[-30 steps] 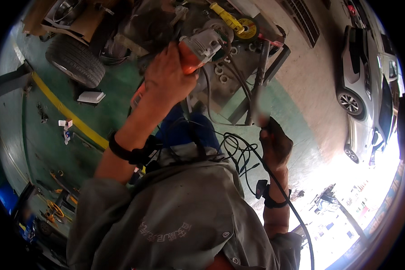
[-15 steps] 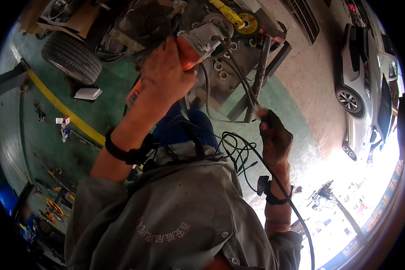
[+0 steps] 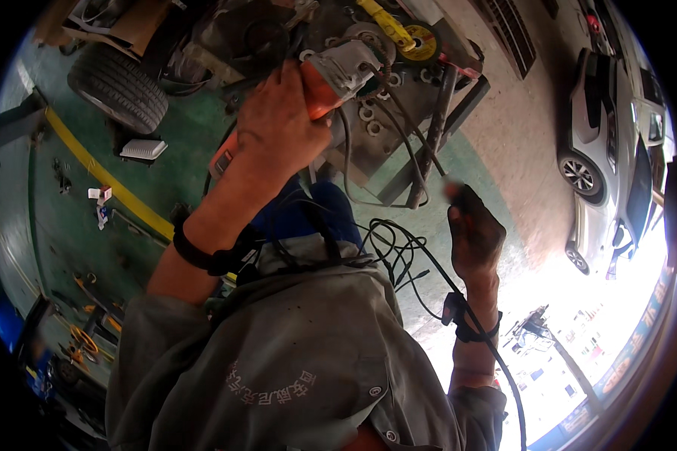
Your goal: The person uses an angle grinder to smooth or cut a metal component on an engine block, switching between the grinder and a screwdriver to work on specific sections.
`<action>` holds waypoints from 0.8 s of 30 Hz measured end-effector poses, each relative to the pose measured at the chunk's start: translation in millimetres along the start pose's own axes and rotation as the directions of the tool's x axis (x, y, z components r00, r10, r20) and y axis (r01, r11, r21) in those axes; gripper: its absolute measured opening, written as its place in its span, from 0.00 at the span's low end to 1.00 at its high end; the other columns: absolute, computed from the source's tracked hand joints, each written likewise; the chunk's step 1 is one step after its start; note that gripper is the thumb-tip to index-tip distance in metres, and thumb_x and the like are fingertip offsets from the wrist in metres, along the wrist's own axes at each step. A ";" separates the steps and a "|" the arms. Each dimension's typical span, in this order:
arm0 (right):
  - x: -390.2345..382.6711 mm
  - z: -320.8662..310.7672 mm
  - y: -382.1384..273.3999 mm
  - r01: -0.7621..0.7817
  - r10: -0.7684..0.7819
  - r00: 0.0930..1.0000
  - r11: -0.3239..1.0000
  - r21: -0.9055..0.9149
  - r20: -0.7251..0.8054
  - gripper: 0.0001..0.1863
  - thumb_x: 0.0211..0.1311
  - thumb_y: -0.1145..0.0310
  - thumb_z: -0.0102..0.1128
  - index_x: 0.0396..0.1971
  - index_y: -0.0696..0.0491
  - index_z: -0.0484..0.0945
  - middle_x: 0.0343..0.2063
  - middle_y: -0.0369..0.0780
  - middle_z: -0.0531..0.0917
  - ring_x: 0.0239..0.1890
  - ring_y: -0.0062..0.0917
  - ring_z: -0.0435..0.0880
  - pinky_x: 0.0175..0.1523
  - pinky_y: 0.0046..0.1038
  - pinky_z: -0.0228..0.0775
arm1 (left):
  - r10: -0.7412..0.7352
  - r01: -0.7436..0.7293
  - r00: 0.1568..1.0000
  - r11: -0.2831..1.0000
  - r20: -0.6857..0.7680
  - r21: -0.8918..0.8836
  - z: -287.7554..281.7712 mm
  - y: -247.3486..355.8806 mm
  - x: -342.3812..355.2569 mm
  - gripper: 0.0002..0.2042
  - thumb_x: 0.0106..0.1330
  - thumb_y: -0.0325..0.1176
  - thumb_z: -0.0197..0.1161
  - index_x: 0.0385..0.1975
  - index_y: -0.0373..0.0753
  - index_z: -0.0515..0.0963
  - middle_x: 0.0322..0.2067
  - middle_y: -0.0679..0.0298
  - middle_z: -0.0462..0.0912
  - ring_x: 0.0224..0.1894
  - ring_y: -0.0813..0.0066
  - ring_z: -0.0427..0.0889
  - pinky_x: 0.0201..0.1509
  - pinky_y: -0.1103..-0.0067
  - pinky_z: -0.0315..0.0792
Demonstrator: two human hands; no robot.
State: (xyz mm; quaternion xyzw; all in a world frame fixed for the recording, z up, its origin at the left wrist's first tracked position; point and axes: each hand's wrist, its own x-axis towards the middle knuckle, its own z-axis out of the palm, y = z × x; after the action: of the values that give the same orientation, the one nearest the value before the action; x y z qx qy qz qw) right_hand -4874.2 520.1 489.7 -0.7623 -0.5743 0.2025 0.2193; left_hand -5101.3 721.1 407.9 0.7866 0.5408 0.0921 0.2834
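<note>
Left hand (image 3: 282, 124) has its fingers clamped round the grinder (image 3: 325, 92), slanting forward-right, and right hand (image 3: 475, 237) is way off rightward, can't tell its grip tbh.

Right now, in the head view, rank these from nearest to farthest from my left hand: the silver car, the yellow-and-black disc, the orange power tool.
1. Orange power tool: nearest, gripped in your left hand.
2. Yellow-and-black disc: up and to the right, on the cluttered workbench.
3. Silver car: farthest, off at the far right.
</note>
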 end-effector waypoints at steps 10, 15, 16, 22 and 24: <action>8.1 -6.3 -4.6 0.005 -0.004 1.000 0.999 -0.052 0.018 0.13 0.68 0.71 0.58 0.50 0.56 0.81 0.32 0.43 0.86 0.29 0.32 0.84 0.38 0.28 0.76 | 0.014 -0.014 0.999 1.000 -0.043 0.007 4.4 -1.0 0.2 0.38 0.52 0.39 0.75 0.59 0.26 0.64 0.49 0.43 0.78 0.52 0.44 0.80 0.56 0.62 0.76; 4.3 -9.4 -3.6 -0.157 0.146 0.983 0.982 0.103 0.114 0.15 0.71 0.68 0.57 0.52 0.57 0.80 0.30 0.40 0.86 0.29 0.21 0.80 0.36 0.25 0.74 | 0.057 -0.057 0.994 0.998 -0.091 0.008 10.1 -5.9 1.9 0.33 0.53 0.38 0.74 0.54 0.27 0.66 0.45 0.44 0.79 0.47 0.42 0.81 0.51 0.60 0.77; 3.8 -10.6 -2.1 -0.229 0.204 0.965 0.961 0.156 0.163 0.15 0.72 0.67 0.56 0.53 0.57 0.80 0.30 0.39 0.85 0.28 0.19 0.78 0.35 0.24 0.73 | 0.057 -0.056 0.995 0.998 -0.087 0.012 9.9 -5.5 1.9 0.33 0.52 0.38 0.74 0.54 0.27 0.66 0.45 0.44 0.79 0.47 0.43 0.81 0.51 0.60 0.77; 7.3 -11.3 1.1 -0.505 0.379 0.852 0.777 0.377 0.361 0.17 0.74 0.64 0.54 0.54 0.57 0.79 0.26 0.34 0.80 0.25 0.13 0.70 0.30 0.19 0.66 | 0.088 -0.085 0.990 0.996 -0.105 0.035 8.8 -3.4 1.7 0.34 0.50 0.36 0.74 0.54 0.27 0.66 0.44 0.44 0.80 0.46 0.43 0.82 0.49 0.60 0.78; 10.4 -7.8 -0.2 -0.412 0.336 0.902 0.860 0.301 0.272 0.17 0.74 0.63 0.54 0.54 0.57 0.79 0.25 0.32 0.79 0.24 0.13 0.69 0.30 0.18 0.65 | 0.106 -0.103 0.988 0.994 -0.115 0.034 12.6 -6.5 3.0 0.33 0.49 0.35 0.73 0.54 0.27 0.66 0.43 0.44 0.80 0.45 0.43 0.82 0.49 0.61 0.78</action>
State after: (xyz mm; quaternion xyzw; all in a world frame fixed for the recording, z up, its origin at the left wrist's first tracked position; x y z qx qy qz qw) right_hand -4867.3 529.3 495.6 -0.7822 -0.3890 0.4199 0.2459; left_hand -5099.6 721.1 393.5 0.8110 0.5159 0.1449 0.2349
